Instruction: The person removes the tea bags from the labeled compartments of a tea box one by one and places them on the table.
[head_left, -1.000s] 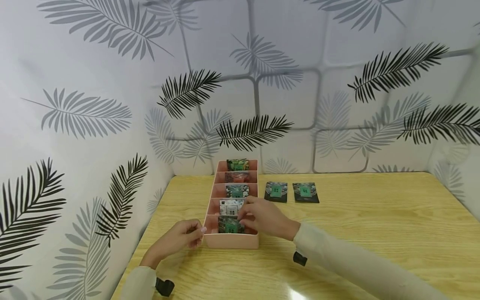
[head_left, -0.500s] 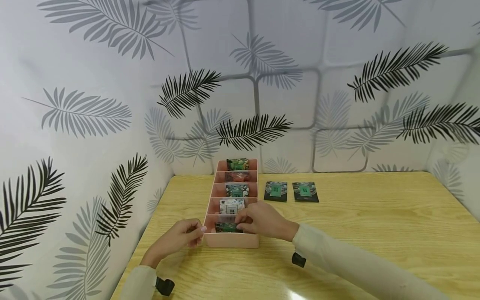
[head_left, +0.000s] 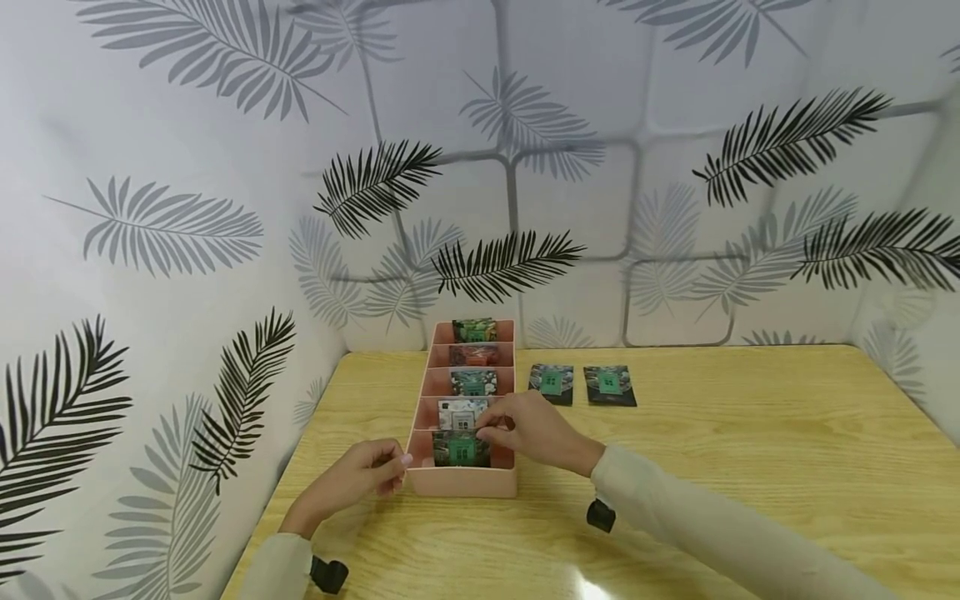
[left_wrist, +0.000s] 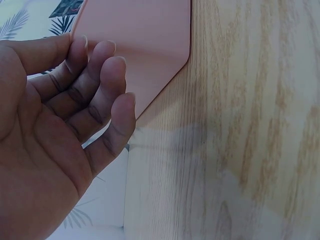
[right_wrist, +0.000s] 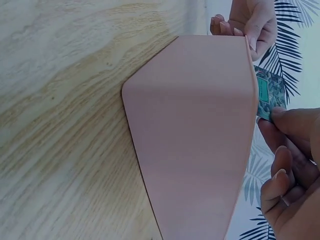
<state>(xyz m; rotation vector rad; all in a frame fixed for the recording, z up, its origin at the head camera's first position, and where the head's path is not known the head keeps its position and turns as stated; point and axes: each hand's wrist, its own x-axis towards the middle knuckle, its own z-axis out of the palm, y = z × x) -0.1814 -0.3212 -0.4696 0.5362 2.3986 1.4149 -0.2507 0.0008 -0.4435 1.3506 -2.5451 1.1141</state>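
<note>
A long pink box (head_left: 465, 483) with several compartments in a row stands on the table. My left hand (head_left: 363, 471) pinches the rim at its near left corner between thumb and index finger, the other fingers loosely curled beside the wall. Over the nearest compartment, my right hand (head_left: 536, 429) pinches the right edge of a dark green printed sachet (head_left: 457, 450). In the right wrist view the sachet (right_wrist: 270, 92) sticks up above the box rim; its lower part is hidden by the wall. One compartment farther back stands a white sachet (head_left: 459, 410).
Farther back in the box are a dark floral sachet (head_left: 472, 383), a red sachet (head_left: 472, 355) and a green sachet (head_left: 475, 330). Two dark sachets lie flat to the right, a nearer one (head_left: 551, 383) and another (head_left: 610, 384). A patterned wall covering rises behind the wooden table (head_left: 712, 450).
My right hand dipped with the dark green sachet, which leaned so that little of its face showed, then rose again; its face now shows upright. The left hand has stayed put.
</note>
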